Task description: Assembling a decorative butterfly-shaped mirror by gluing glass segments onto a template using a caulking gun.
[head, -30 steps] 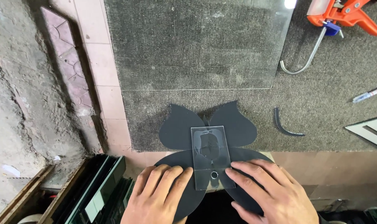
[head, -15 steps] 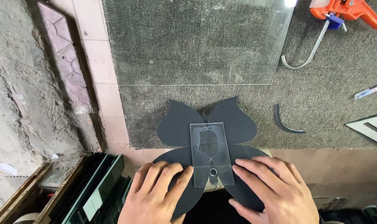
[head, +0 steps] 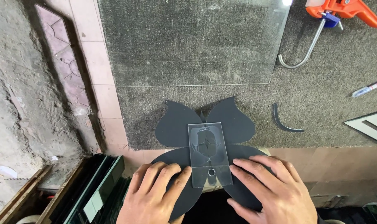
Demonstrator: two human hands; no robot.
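A dark grey butterfly-shaped cutout (head: pixel 176 124) lies at the near edge of a carpeted bench. On its middle rests a clear rectangular plastic template (head: pixel 209 153) with a small hole near its lower end. My left hand (head: pixel 155 195) presses flat on the cutout's lower left wing, its fingertips touching the template's left edge. Flat on the lower right wing lies my right hand (head: pixel 267 186), fingertips at the template's right edge. Neither hand grips anything.
A large clear glass sheet (head: pixel 188 41) lies on the grey carpet (head: pixel 329 99) behind the cutout. An orange tool (head: pixel 346 10) with a metal hook, a pen (head: pixel 368 88), a curved dark offcut (head: pixel 283 122) and a white triangle (head: pixel 370 124) sit at right. Stacked glass panes (head: pixel 93 191) stand lower left.
The view has shifted slightly. Both hands stay flat on the lower wings, and the template sits in about the same place on the cutout.
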